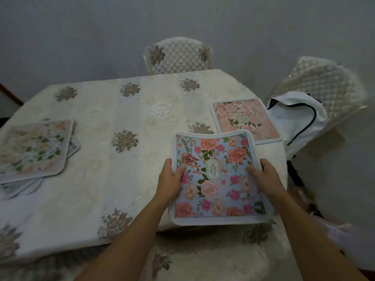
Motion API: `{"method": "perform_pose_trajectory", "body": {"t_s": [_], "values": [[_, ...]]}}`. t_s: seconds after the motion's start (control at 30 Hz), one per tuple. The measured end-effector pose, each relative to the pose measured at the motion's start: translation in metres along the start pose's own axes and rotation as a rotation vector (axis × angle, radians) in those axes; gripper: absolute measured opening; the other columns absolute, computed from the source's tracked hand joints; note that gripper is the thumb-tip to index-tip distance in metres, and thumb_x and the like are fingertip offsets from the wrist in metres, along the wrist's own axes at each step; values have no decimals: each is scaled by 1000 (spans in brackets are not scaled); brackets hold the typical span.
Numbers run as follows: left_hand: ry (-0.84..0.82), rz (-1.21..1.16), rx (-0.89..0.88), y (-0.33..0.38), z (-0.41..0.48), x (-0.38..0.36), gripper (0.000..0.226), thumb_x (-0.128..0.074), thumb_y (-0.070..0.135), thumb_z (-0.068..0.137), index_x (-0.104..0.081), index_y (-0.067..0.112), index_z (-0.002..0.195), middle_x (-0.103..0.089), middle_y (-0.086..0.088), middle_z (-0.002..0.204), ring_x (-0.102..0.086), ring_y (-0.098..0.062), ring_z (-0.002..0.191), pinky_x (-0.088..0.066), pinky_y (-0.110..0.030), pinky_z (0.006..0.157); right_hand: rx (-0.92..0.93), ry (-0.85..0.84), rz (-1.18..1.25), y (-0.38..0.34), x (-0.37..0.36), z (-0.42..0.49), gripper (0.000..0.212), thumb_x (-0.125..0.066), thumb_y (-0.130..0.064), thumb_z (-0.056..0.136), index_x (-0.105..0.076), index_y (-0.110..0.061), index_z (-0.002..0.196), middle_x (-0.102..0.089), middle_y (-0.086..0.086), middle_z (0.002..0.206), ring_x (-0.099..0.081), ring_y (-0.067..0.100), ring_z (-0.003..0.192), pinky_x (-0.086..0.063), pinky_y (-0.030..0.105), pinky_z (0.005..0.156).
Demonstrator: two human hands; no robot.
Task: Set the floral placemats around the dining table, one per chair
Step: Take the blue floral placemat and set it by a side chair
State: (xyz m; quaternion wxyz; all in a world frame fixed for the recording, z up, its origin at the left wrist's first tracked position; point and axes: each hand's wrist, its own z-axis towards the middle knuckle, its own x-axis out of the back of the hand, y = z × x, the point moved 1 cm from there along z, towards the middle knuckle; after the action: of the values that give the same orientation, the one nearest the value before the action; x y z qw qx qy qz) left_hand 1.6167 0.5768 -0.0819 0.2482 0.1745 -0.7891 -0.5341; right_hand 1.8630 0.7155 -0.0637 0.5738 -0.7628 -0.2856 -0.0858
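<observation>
Both hands pinch the blue placemat (215,179) at its side edges, our left hand (171,177) and our right hand (265,175) each with a thumb on top. We hold it low over the near edge of the surface (121,110), in front of the near chair (203,260). Its far edge curls upward, so we judge it light, thin and floppy, not fragile; gripping both sides at mid-length should keep it flat. A pink placemat (243,118) lies just beyond, a stack of placemats (32,149) well apart at left.
</observation>
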Motion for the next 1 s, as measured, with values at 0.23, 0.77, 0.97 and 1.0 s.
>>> {"method": "perform_pose_trajectory", "body": {"t_s": [0.23,0.77,0.97,1.0], "values": [[169,30,170,-34,24,30,8,-59,23,97,-56,26,104,-69,-3,103,-70,-17,88,-61,-41,75,-51,-234,-2,2,-57,58,18,-64,-21,96,-59,-12,110,-71,4,100,-71,20,82,-57,30,59],[330,83,397,-88,70,22,18,-70,19,89,-59,16,103,-69,-6,96,-70,-26,86,-59,-45,83,-170,-160,-89,52,-92,114,24,-70,-14,91,-55,-17,109,-64,2,96,-64,18,80,-53,31,69],[315,98,381,-87,65,21,16,-69,20,89,-60,17,101,-71,-8,99,-70,-24,84,-59,-45,83,-157,-154,-99,54,-90,109,28,-71,-15,90,-56,-17,114,-66,3,99,-67,23,87,-51,26,64],[313,109,372,-87,65,21,16,-69,20,90,-59,17,102,-71,-8,99,-70,-23,84,-58,-44,83,-153,-150,-106,54,-89,108,29,-71,-14,90,-56,-16,115,-66,3,99,-67,23,87,-51,25,64]]}}
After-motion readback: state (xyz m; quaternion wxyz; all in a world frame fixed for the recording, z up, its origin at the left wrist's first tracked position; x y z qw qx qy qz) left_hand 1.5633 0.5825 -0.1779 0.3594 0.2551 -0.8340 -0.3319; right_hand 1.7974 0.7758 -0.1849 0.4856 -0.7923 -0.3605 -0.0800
